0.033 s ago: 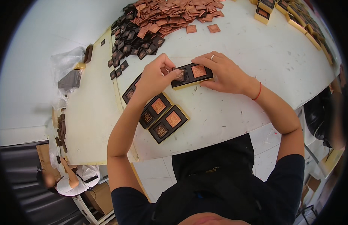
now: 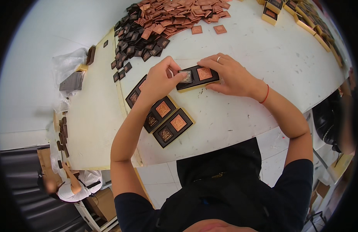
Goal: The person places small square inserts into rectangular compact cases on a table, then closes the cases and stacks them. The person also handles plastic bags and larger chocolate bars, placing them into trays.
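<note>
Your left hand (image 2: 159, 79) pinches a small dark square tile (image 2: 185, 76) over the left slot of the shallow black two-slot box (image 2: 198, 77), at 12 o'clock on the white desk (image 2: 264, 58). Your right hand (image 2: 229, 75) steadies the box. Risk: the tile seats crooked if released tilted.

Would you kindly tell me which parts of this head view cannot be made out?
- Left slot of the dark two-slot box: partly covered by the left hand.
- Third dark box: mostly hidden under the left forearm.
- Row of gold-edged boxes: cut off by the fisheye rim.
- Embossed patterns on the copper square tiles: too small.
</note>
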